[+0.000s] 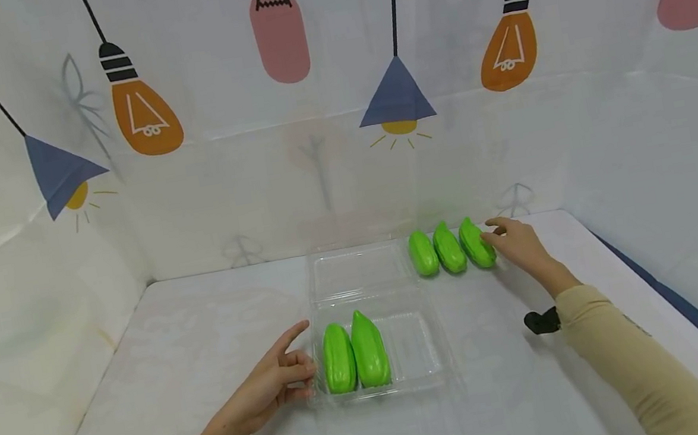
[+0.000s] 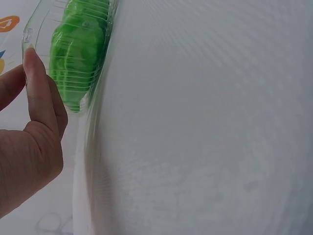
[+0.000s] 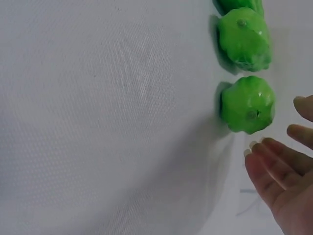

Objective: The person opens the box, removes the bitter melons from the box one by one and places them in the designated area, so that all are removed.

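Note:
Two green ribbed toy gourds (image 1: 369,349) lie side by side in the left part of a clear hinged plastic box (image 1: 416,349). My left hand (image 1: 276,377) is at the box's left side, with fingertips touching its rim (image 2: 24,41) and one finger stretched forward. At the back right, several more green gourds stand in a row on the table. My right hand (image 1: 520,244) reaches beside the rightmost gourd (image 1: 476,243), its fingers spread. In the right wrist view, a small gap shows between those fingertips and the nearest gourd (image 3: 248,105).
The box's clear lid (image 1: 361,271) lies folded back behind the base, left of the gourd row. A white-covered table (image 1: 202,334) carries everything. White curtains (image 1: 232,183) printed with lamps and bulbs rise behind the table and at both sides.

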### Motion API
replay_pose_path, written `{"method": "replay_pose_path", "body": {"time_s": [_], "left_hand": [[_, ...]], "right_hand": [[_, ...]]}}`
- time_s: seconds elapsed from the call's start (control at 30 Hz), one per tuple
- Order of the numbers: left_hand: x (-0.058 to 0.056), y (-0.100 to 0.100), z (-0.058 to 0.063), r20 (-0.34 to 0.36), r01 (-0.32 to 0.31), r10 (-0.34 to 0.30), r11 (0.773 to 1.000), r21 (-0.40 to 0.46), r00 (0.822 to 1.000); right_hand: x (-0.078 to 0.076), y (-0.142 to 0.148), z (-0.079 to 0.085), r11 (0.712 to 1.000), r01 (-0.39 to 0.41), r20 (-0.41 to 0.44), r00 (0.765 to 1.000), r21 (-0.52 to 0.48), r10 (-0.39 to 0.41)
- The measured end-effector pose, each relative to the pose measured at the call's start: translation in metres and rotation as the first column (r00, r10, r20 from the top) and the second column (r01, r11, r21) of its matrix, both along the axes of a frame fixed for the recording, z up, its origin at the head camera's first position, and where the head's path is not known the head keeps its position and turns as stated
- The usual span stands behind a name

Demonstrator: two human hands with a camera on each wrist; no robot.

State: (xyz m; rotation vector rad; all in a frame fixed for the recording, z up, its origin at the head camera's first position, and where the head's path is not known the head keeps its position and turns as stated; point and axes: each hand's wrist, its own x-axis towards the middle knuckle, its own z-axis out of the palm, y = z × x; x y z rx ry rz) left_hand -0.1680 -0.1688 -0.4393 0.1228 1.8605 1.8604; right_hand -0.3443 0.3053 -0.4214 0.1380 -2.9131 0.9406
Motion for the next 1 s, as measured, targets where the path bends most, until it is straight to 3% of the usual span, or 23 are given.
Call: {"method": "replay_pose_path", "body": {"time_s": [0.4, 1.0], "left_hand": [[0.001, 0.0, 0.0, -0.005, -0.005, 0.005, 1.0, -0.017, 1.0], [-0.001, 0.002, 0.0, 0.0, -0.007, 0.007, 1.0, -0.01, 1.0]], "right_hand": [[0.006, -0.01, 0.0, 0.999, -0.034, -0.131, 0.991, -0.021, 0.031], [0.023, -0.033, 0.011, 0.99, -0.142, -0.281, 0.95, -0.016, 0.132]]}}
